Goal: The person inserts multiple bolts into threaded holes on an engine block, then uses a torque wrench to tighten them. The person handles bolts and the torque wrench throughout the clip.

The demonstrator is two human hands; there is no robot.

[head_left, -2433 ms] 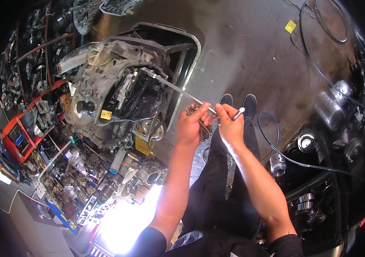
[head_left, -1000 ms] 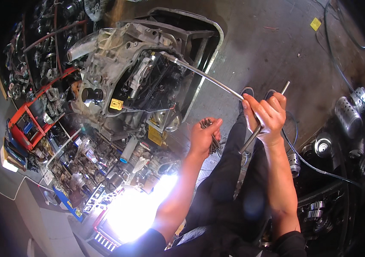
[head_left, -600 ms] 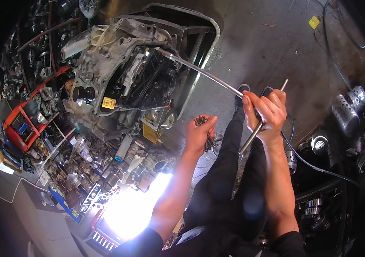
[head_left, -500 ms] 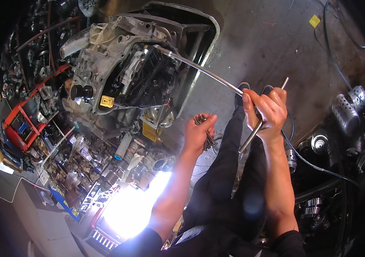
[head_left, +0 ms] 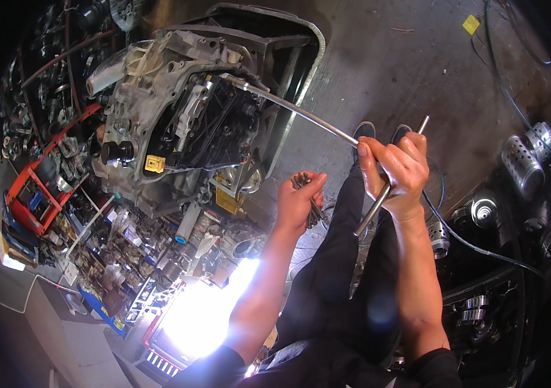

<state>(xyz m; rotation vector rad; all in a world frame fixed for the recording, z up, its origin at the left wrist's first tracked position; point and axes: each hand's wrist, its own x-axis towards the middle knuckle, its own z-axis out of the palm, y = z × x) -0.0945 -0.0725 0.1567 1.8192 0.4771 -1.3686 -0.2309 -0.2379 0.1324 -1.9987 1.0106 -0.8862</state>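
Observation:
My right hand [head_left: 399, 171] is closed around the crossbar of a long steel T-handle wrench [head_left: 301, 112]. The wrench's shaft slants away to the far left, and its far end reaches the upper edge of the opening in a grey metal transmission housing [head_left: 134, 113]. Inside that opening are silvery and black parts, with a yellow connector [head_left: 154, 163] at the near side. Held nearer my body, my left hand [head_left: 293, 205] is closed on a bunch of dark bolts [head_left: 316, 215], whose shanks stick out on both sides of the fist. Exactly how the wrench tip is seated is too small to tell.
A metal-rimmed stand [head_left: 317, 48] surrounds the housing's far side. Loose parts and a red frame [head_left: 26, 194] crowd the left, beside a glaring lamp [head_left: 198, 317]. On the right lie perforated metal drums [head_left: 522, 167] and a cable [head_left: 476, 249] across the floor.
The whole view has shifted a little. My right hand and the wrench crossbar appear slightly farther left and lower; both hands keep the same grips.

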